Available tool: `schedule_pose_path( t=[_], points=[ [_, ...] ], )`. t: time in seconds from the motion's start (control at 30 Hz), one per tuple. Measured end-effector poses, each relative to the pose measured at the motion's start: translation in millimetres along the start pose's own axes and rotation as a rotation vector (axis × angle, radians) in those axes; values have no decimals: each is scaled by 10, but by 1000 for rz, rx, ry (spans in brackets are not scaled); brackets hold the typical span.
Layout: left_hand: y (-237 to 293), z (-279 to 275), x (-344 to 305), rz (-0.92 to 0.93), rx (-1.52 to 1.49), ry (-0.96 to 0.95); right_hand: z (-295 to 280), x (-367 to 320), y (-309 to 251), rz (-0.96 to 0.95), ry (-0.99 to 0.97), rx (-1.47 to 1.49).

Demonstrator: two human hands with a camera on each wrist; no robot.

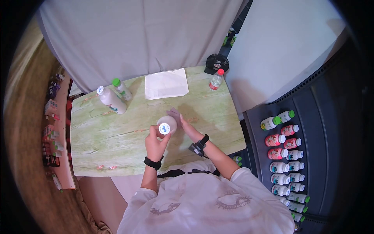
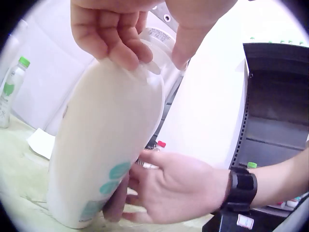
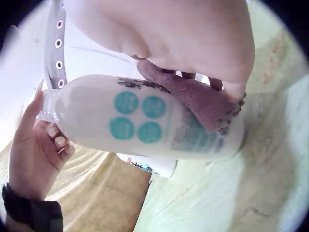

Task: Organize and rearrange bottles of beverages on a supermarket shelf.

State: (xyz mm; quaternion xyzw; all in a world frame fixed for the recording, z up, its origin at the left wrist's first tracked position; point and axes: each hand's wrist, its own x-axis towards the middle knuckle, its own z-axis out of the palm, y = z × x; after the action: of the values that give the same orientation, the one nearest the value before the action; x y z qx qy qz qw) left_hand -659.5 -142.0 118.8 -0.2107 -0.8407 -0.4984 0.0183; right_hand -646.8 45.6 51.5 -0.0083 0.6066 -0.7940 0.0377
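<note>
A large white bottle (image 1: 171,120) with teal round marks stands on the table, its cap toward the head camera. My left hand (image 1: 156,143) grips its neck, thumb on one side and fingers curled on the other, as the left wrist view shows. My right hand (image 3: 174,38) holds a purple-brown cloth (image 3: 193,94) against the side of the bottle (image 3: 96,111), low down near its printed marks. In the left wrist view the right hand's fingers bend round the cloth (image 2: 116,203).
Another white bottle (image 1: 113,100) and a green-capped bottle (image 1: 123,90) stand at the table's left back. White paper (image 1: 166,84) lies at the back, with a red-capped bottle (image 1: 216,80) and a black fan (image 1: 217,63) at the right. Shelved bottles (image 1: 277,153) are on the right.
</note>
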Motion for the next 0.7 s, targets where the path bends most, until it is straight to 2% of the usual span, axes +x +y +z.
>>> schedule_pose_path(
  t=[0.13,0.2,0.27,0.4,0.53,0.7],
  points=[
    [12,-9,34,10,-14,117,15,32,459,46,111,34],
    [49,-32,47,-9,-23,144,32,57,485,203,156,81],
    [48,-36,67,-32,-33,147,44,108,463,270,152,93],
    [24,-75,111,-44,5,120,189,131,123,163,73,67],
    [-32,-53,106,-57,-10,119,243,267,140,-97,-58,66],
    [-85,-94,92,-135,-91,155,462,220,-325,-126,-146,64]
  ],
)
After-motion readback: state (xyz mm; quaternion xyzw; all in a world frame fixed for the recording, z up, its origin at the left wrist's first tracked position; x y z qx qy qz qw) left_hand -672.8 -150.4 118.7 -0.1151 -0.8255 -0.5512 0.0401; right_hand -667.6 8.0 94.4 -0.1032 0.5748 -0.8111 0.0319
